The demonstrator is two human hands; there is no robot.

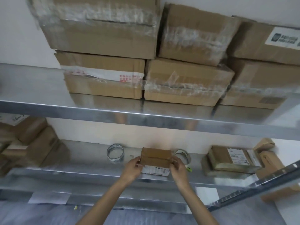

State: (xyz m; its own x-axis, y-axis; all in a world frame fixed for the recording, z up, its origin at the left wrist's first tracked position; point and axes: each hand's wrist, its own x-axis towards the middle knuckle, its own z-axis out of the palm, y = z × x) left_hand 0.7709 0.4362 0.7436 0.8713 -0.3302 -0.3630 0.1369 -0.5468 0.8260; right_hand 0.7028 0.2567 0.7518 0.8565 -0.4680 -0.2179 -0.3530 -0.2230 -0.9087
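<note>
A small brown cardboard box [155, 157] with a white label on its near face sits on the middle metal shelf [90, 166]. My left hand [132, 168] grips its left side and my right hand [178, 167] grips its right side, fingers curled round the edges. Both forearms reach up from the bottom of the view.
Two tape rolls [115, 154] [182, 155] stand either side of the box. Labelled parcels [227, 158] lie to the right, brown parcels [29, 143] at the left. Several large taped cartons [103, 78] are stacked on the upper shelf. A slanted metal rail [259, 187] crosses at lower right.
</note>
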